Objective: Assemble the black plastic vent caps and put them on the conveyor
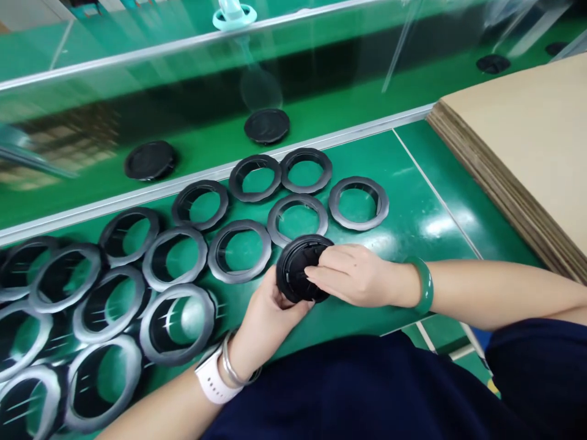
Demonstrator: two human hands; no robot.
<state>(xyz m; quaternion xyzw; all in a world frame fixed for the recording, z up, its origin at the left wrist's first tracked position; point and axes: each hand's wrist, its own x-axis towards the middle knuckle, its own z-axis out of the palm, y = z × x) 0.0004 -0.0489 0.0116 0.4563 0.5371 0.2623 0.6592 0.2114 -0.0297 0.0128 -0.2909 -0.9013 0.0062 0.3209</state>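
Note:
A round black plastic cap point(297, 264) is held tilted just above the green table point(413, 183), near its front edge. My left hand point(266, 311) grips the cap's lower rim from below, fingers curled round it. My right hand point(353, 274) lies over the cap's right side with fingers pressed onto its inner face. Several grey-black rings point(238, 249) lie flat on the table to the left and behind my hands. I wear a white watch and silver bangle on the left wrist, a green bangle on the right.
A green conveyor belt point(206, 140) runs behind a metal rail, carrying black round caps point(266, 125). A stack of cardboard sheets point(527, 140) sits at the right. A teal-ringed object point(233, 15) stands at the far top.

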